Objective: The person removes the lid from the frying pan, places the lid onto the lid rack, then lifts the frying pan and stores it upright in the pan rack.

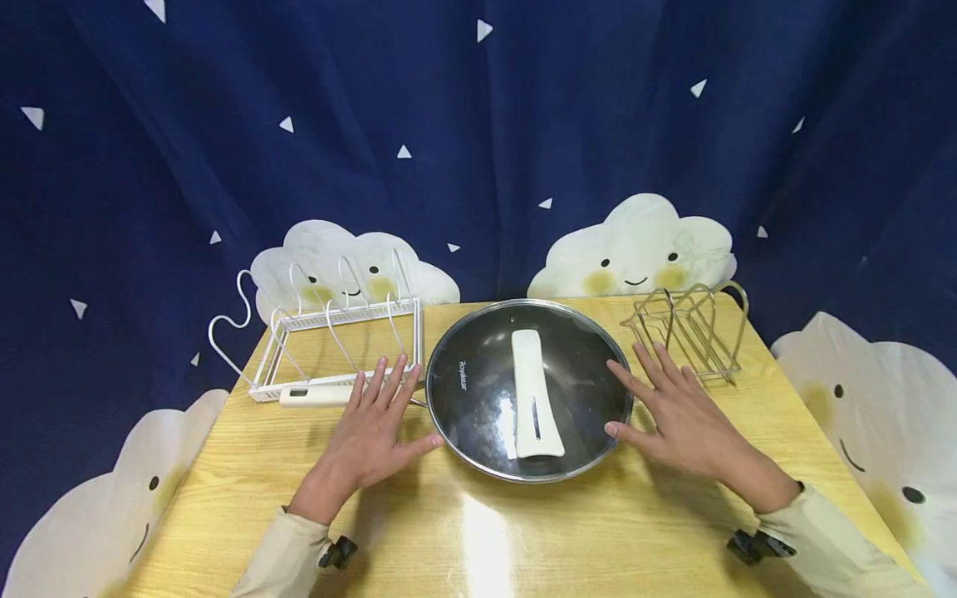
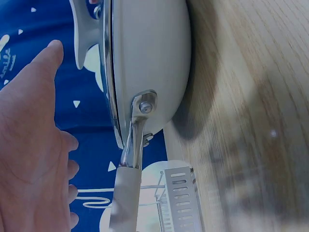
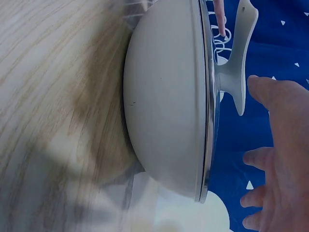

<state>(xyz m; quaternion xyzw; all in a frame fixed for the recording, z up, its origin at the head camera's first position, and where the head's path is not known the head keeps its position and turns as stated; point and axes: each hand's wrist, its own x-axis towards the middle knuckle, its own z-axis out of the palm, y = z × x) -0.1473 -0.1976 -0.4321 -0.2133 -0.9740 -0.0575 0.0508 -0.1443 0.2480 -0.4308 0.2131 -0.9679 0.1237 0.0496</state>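
A cream pan [image 3: 164, 92] with a dark glass lid [image 1: 478, 349] stands at the middle of the table. Across the lid runs a long cream lid handle [image 1: 529, 374]. The pan's own handle [image 1: 314, 396] points left, in front of a white rack. Above that handle, beside the pan's left rim, my left hand [image 1: 374, 436] is spread with straight fingers and holds nothing. My right hand [image 1: 676, 419] hovers by the right rim, fingers apart and holding nothing. Both wrist views show the hands raised over the table, clear of the pan's side.
The white wire rack [image 1: 262, 386] with tall loops stands at the table's back left. A smaller gold-toned wire rack [image 1: 703, 332] is at the back right. Behind the wooden table [image 1: 419, 531] hangs a dark blue curtain [image 1: 493, 108] with cloud prints.
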